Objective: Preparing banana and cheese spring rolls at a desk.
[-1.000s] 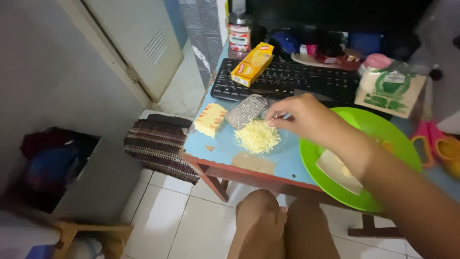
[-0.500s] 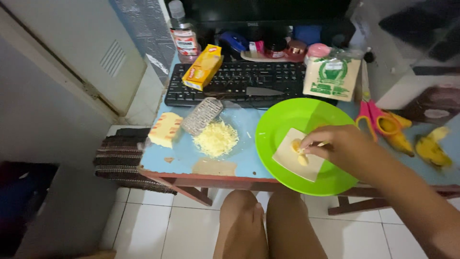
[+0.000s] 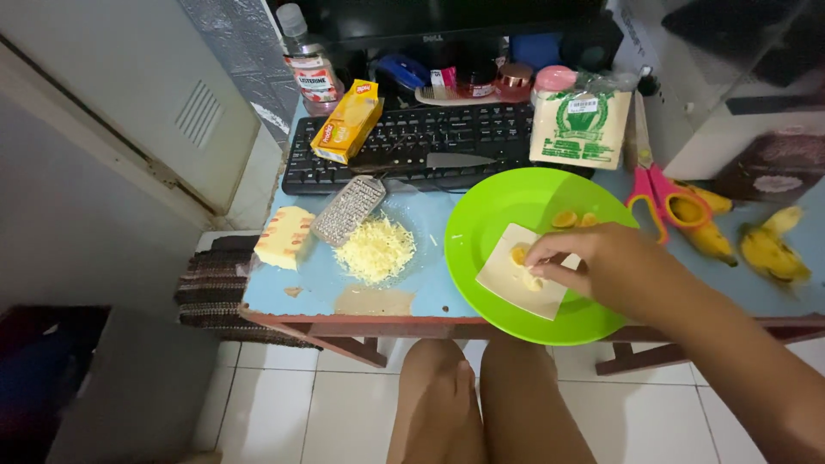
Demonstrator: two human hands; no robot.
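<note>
Right hand (image 3: 593,262) pinched over wrapper (image 3: 520,275) on plate (image 3: 490,202), adding topping; grated cheese (image 3: 375,249) ready leftward. Wrapper unfolded. Left hand unseen.

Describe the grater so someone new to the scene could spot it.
Start at the black keyboard at the table's back. Just in front of its left end lies the grater, tilted over a pile of shredded cheese. It is the only grey, perforated metal thing there.

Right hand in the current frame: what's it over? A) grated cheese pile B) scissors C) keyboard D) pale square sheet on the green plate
D: the right hand has its fingertips on the pale square sheet lying on the green plate, beside banana slices.
</note>
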